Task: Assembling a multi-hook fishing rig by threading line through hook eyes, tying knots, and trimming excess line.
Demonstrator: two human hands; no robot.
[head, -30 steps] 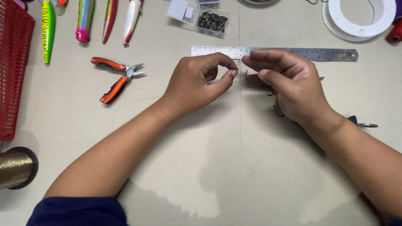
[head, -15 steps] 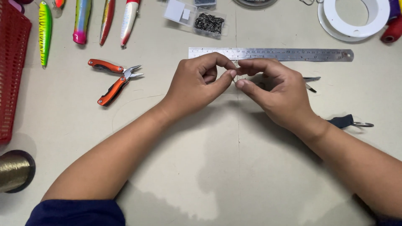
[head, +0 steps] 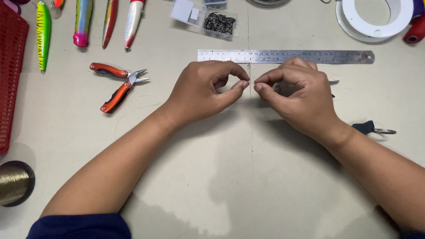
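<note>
Left hand (head: 203, 90) | thumb and forefinger pinched together, contents too small to tell | right hand (head: 296, 95) pinched likewise, fingertips facing | steel ruler (head: 285, 56) just beyond fingers

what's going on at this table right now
A person has both hands over a beige table, just below a steel ruler. The left hand and right hand are each pinched, fingertips almost meeting, as if handling something too small or thin to see. Orange-handled pliers lie untouched to the left, fishing lures sit along the top edge, beside a clear box of small hooks and a white spool.
</note>
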